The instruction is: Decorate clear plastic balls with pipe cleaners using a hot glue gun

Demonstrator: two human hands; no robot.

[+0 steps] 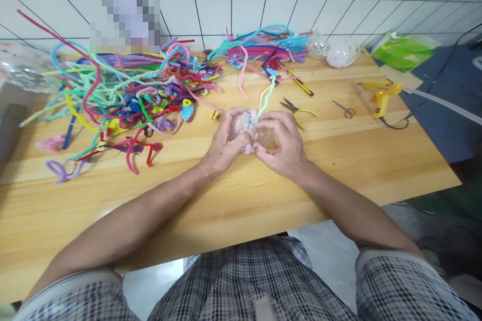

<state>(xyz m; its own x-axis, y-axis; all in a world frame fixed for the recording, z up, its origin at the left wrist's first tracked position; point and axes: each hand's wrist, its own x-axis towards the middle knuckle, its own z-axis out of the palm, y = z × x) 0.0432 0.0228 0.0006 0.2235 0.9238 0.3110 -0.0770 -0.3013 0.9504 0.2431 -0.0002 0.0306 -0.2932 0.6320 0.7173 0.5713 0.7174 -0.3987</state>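
Observation:
Between my hands, above the middle of the table, is a clear plastic piece (266, 136) with pale pink and white fuzzy stuff (243, 121) around its left part. My left hand (225, 143) is closed round the fuzzy end, thumb pressed on top. My right hand (286, 143) curls its fingers round the clear end, with its fingertips at the join. A light green pipe cleaner (265, 103) rises from the fingertips, toward a blue pipe-cleaner piece (271, 72); whether it is pinched is unclear. My fingers hide much of the plastic piece.
A tangled heap of coloured pipe cleaners (124, 83) covers the back left. Another bundle (263, 50) lies by the tiled wall. To the right are pliers (299, 110), a yellow utility knife (301, 84), small scissors (344, 109), a yellow glue gun (381, 98) and a green packet (404, 52).

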